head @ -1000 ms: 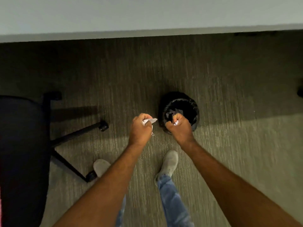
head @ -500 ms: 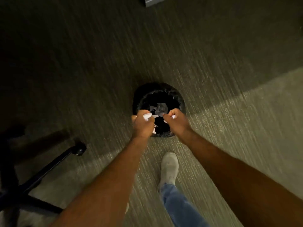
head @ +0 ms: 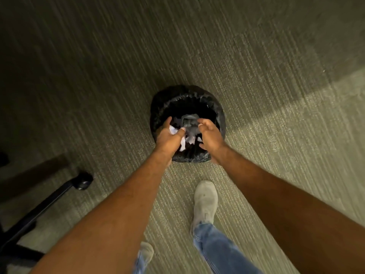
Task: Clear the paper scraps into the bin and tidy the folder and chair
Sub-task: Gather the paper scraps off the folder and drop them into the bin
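Observation:
A round black bin lined with a black bag stands on the carpet straight ahead of me. Both my hands hover over its near rim. My left hand has its fingers spread, with white paper scraps slipping out from under the palm into the bin. My right hand is open too, fingers apart, holding nothing. More crumpled grey and white paper lies inside the bin. A black leg and caster of the chair base show at the lower left. No folder is in view.
Grey-green ribbed carpet covers the floor all around the bin. My feet in pale shoes and blue jeans stand just behind the bin. Dark shadow fills the upper left.
Both hands have gone from closed fists holding scraps to spread fingers above the bin, and the scraps are dropping in. I have stepped closer, and the chair has slid toward the left edge.

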Tool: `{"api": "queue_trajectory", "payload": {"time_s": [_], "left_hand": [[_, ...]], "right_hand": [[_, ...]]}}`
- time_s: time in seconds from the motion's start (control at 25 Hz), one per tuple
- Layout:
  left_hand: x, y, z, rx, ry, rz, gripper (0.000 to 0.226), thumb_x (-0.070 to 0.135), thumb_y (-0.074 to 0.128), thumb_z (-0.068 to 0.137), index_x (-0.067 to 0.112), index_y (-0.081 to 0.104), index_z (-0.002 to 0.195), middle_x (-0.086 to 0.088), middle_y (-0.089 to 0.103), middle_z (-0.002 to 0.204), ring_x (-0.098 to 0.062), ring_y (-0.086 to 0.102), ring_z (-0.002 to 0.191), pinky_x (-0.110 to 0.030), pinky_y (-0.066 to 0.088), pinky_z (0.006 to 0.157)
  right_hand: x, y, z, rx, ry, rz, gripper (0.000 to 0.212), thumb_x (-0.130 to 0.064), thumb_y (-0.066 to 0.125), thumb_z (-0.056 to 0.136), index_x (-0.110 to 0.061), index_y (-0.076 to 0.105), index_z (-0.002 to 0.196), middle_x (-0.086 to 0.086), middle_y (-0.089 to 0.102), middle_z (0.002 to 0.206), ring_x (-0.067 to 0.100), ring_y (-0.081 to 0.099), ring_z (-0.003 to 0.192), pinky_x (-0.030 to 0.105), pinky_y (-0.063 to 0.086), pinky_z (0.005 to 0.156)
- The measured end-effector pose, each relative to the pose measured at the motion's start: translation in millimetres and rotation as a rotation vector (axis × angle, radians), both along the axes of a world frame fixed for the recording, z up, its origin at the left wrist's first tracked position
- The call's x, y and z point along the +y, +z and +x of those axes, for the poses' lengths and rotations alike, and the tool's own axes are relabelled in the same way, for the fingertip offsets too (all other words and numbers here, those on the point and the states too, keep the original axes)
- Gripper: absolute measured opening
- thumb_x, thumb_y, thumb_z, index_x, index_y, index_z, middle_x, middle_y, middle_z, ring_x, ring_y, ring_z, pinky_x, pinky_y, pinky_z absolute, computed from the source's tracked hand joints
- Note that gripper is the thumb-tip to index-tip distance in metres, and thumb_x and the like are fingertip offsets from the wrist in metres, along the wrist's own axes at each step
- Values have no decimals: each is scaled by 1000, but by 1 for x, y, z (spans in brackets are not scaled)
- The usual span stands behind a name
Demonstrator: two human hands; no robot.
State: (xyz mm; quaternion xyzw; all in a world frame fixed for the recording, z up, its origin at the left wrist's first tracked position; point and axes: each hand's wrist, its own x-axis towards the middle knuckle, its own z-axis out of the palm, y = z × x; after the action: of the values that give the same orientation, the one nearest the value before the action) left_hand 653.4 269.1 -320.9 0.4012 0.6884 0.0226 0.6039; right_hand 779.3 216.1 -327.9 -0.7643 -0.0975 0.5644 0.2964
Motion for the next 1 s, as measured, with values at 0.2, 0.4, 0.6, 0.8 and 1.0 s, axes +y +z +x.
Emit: {"api": "queue_trajectory", "payload": {"time_s": [0.2,0.4,0.6,0.8,1.0], "left_hand": [[0,24,-3,-51,104,4,57,20,57,100,35,39,153,-4,51,147,-22,55,127,-47,48,110],[-1,65,-19,-46,76,29,49,16,55,102,28,46,149,6,51,127,-14,54,115,-40,49,108],[-1,118,-47,-21,25,81,42,17,56,100,23,54,142,0,59,131,-13,56,111,-34,50,100],[-7,180,-93,20,22,114,39,14,55,101,19,57,140,0,57,121,-8,52,94,-20,39,79],[-7,232,-165,42,102,161,37,12,55,100,16,59,136,-10,65,117,-14,57,79,-3,38,50]], "right_hand": [[-9,16,1,-3,1,23,35,-16,40,108,-18,58,138,-6,55,126,12,50,121,39,41,113],[-12,49,-7,-47,39,31,36,-16,42,106,-18,59,138,-2,58,133,18,53,128,41,42,114],[-6,103,-22,-93,50,65,37,-13,42,105,-15,59,138,1,61,133,18,56,124,42,43,113],[1,174,-56,-79,7,127,34,-6,42,106,-2,57,136,7,58,127,17,54,114,11,49,82],[13,229,-115,-123,85,163,30,-10,45,106,-6,61,131,12,55,141,19,57,118,19,51,92]]}}
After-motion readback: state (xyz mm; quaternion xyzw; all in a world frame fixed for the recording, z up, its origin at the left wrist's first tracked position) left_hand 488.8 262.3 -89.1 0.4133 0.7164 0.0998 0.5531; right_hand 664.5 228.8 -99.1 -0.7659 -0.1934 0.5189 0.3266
